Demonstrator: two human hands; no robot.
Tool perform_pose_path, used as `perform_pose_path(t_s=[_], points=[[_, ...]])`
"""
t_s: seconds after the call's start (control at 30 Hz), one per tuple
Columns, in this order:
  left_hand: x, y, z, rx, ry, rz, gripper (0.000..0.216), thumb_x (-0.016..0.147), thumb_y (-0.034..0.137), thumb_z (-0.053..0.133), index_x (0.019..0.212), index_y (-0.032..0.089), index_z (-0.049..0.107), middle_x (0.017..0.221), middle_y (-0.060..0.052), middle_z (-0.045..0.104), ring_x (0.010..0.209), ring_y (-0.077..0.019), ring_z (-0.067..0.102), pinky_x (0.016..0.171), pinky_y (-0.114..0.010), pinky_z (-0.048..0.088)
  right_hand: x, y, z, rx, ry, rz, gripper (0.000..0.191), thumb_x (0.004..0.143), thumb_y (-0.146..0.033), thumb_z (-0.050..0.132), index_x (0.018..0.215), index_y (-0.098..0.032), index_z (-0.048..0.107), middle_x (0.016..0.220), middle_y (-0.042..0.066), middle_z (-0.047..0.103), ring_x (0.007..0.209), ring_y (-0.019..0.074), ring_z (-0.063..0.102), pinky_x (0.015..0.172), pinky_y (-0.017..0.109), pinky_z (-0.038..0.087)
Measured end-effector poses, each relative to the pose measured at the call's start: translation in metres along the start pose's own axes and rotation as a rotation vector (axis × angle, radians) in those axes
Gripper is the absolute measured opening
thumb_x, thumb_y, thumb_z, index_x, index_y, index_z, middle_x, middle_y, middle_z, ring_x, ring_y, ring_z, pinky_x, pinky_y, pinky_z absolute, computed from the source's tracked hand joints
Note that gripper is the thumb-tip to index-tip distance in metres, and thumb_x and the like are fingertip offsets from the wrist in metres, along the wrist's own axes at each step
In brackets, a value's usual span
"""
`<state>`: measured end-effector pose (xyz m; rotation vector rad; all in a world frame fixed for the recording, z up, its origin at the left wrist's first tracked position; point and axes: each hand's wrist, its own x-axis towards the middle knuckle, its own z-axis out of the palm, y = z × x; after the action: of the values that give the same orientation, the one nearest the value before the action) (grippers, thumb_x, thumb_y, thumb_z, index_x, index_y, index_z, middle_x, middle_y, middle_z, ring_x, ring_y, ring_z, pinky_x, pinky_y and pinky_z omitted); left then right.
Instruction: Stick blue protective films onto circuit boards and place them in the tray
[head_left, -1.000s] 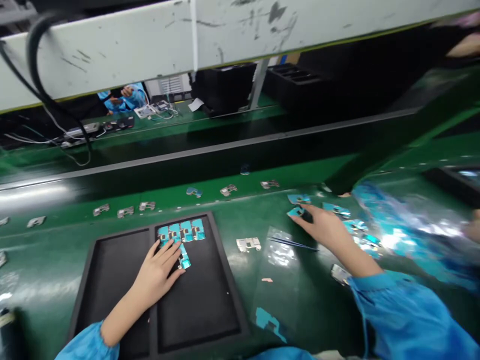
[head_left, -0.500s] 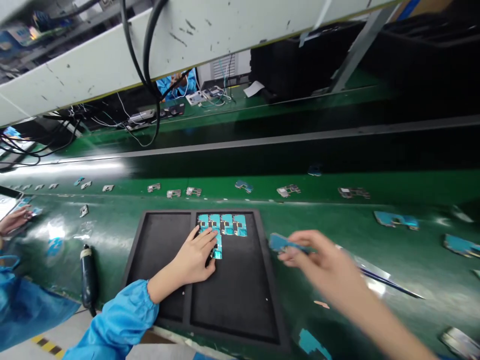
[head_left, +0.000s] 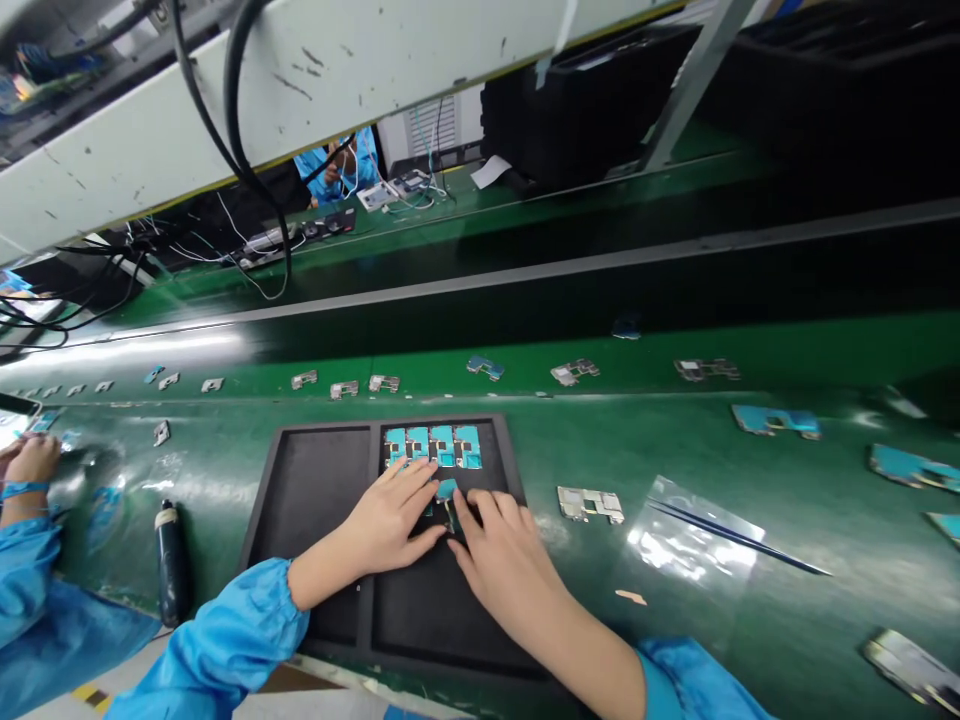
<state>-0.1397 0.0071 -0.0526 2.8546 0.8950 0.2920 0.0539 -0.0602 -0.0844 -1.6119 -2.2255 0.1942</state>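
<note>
A black divided tray (head_left: 315, 600) lies on the green bench. Along the top of its right compartment is a row of circuit boards (head_left: 444, 445) with blue film. My left hand (head_left: 386, 520) rests over the boards below that row, its fingers stretched out and partly hiding them. Close beside it, my right hand (head_left: 502, 550) pinches another blue-filmed circuit board (head_left: 447, 489) between thumb and fingers, low over the tray. Much of this board is hidden by the fingers.
Right of the tray lie a silvery board (head_left: 590, 503), tweezers (head_left: 739, 537) on a clear plastic bag (head_left: 675, 565), and more blue-filmed boards (head_left: 776, 420). A dark electric screwdriver (head_left: 171, 565) lies left, near a co-worker's hand (head_left: 34, 462). Cables (head_left: 238, 100) hang from the shelf overhead.
My right hand has carried its board left, from beside the tray to over the right compartment next to my left hand. My left hand stays over the boards. The view has shifted slightly.
</note>
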Motion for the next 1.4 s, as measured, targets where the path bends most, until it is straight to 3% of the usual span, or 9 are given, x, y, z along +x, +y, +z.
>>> perform_pose_path(t_s=[0.2, 0.37, 0.5, 0.77, 0.93, 1.1, 1.17, 1.27, 1.4], points=[[0.016, 0.006, 0.005, 0.092, -0.101, 0.049, 0.059, 0.090, 0.047, 0.062, 0.134, 0.008, 0.057, 0.148, -0.022, 0.050, 0.142, -0.0393, 0.041, 0.119, -0.068, 0.022, -0.006, 0.011, -0.032, -0.001, -0.120, -0.104, 0.062, 0.079, -0.005, 0.060, 0.140, -0.009, 0.052, 0.106, 0.015, 0.063, 0.092, 0.0299, 0.057, 0.078, 0.044, 0.053], [0.016, -0.010, 0.023, 0.242, 0.086, 0.156, 0.049, 0.095, 0.041, 0.059, 0.135, 0.013, 0.059, 0.150, -0.018, 0.050, 0.140, -0.0386, 0.045, 0.122, -0.063, 0.018, -0.032, 0.150, -0.094, -0.074, 0.152, 0.336, 0.047, 0.092, -0.020, 0.050, 0.139, -0.015, 0.055, 0.125, 0.018, 0.064, 0.115, 0.0327, 0.057, 0.097, 0.050, 0.049], [0.016, -0.015, 0.034, 0.184, 0.153, 0.136, 0.052, 0.096, 0.038, 0.056, 0.145, 0.019, 0.051, 0.145, -0.013, 0.056, 0.135, -0.0360, 0.052, 0.121, -0.059, 0.025, -0.074, 0.272, -0.135, -0.304, 0.105, 0.748, 0.043, 0.089, -0.021, 0.054, 0.129, -0.005, 0.062, 0.123, 0.024, 0.066, 0.113, 0.0374, 0.062, 0.097, 0.051, 0.047], [0.014, -0.005, 0.026, 0.218, 0.030, -0.066, 0.062, 0.094, 0.049, 0.056, 0.147, 0.018, 0.049, 0.157, -0.021, 0.037, 0.143, -0.0440, 0.037, 0.114, -0.066, 0.031, -0.080, 0.321, -0.161, -0.229, -0.060, 0.816, 0.014, 0.087, -0.015, 0.061, 0.094, -0.010, 0.072, 0.090, 0.019, 0.074, 0.076, 0.0244, 0.067, 0.073, 0.036, 0.044], [0.015, 0.004, 0.022, 0.192, -0.054, -0.014, 0.064, 0.097, 0.046, 0.053, 0.152, 0.015, 0.040, 0.159, -0.018, 0.035, 0.147, -0.0386, 0.032, 0.119, -0.060, 0.025, -0.047, 0.277, -0.155, -0.158, 0.009, 0.787, 0.005, 0.082, -0.016, 0.067, 0.078, -0.020, 0.065, 0.084, 0.014, 0.072, 0.068, 0.0219, 0.063, 0.067, 0.037, 0.044], [0.014, 0.007, 0.027, 0.153, -0.058, -0.012, 0.048, 0.101, 0.037, 0.047, 0.143, 0.015, 0.051, 0.152, -0.015, 0.048, 0.143, -0.0355, 0.041, 0.119, -0.058, 0.028, -0.010, 0.129, -0.095, 0.638, -0.024, 0.565, 0.055, 0.080, -0.033, 0.070, 0.132, -0.024, 0.054, 0.086, 0.004, 0.071, 0.072, 0.0224, 0.069, 0.068, 0.036, 0.056], [0.014, 0.007, 0.029, 0.142, -0.062, -0.025, 0.049, 0.101, 0.036, 0.047, 0.144, 0.015, 0.049, 0.153, -0.016, 0.047, 0.144, -0.0359, 0.039, 0.118, -0.058, 0.030, 0.004, 0.081, -0.065, 0.794, -0.141, 0.441, 0.047, 0.084, -0.028, 0.065, 0.130, -0.025, 0.058, 0.084, 0.001, 0.070, 0.071, 0.0203, 0.069, 0.069, 0.034, 0.058], [0.013, 0.005, 0.028, 0.130, -0.049, -0.038, 0.064, 0.098, 0.041, 0.051, 0.150, 0.007, 0.038, 0.156, -0.021, 0.038, 0.147, -0.0375, 0.034, 0.117, -0.058, 0.030, 0.019, 0.048, -0.035, 0.604, -0.165, 0.265, 0.043, 0.087, -0.019, 0.065, 0.130, -0.019, 0.061, 0.088, 0.005, 0.071, 0.078, 0.0223, 0.068, 0.075, 0.037, 0.057], [0.014, 0.006, 0.022, 0.109, -0.052, 0.011, 0.084, 0.094, 0.048, 0.054, 0.155, 0.001, 0.021, 0.160, -0.025, 0.027, 0.151, -0.0377, 0.022, 0.121, -0.058, 0.024, 0.025, 0.048, -0.025, 0.100, -0.079, 0.000, 0.035, 0.090, -0.024, 0.070, 0.123, -0.013, 0.067, 0.106, 0.016, 0.069, 0.101, 0.0350, 0.061, 0.082, 0.050, 0.053]])
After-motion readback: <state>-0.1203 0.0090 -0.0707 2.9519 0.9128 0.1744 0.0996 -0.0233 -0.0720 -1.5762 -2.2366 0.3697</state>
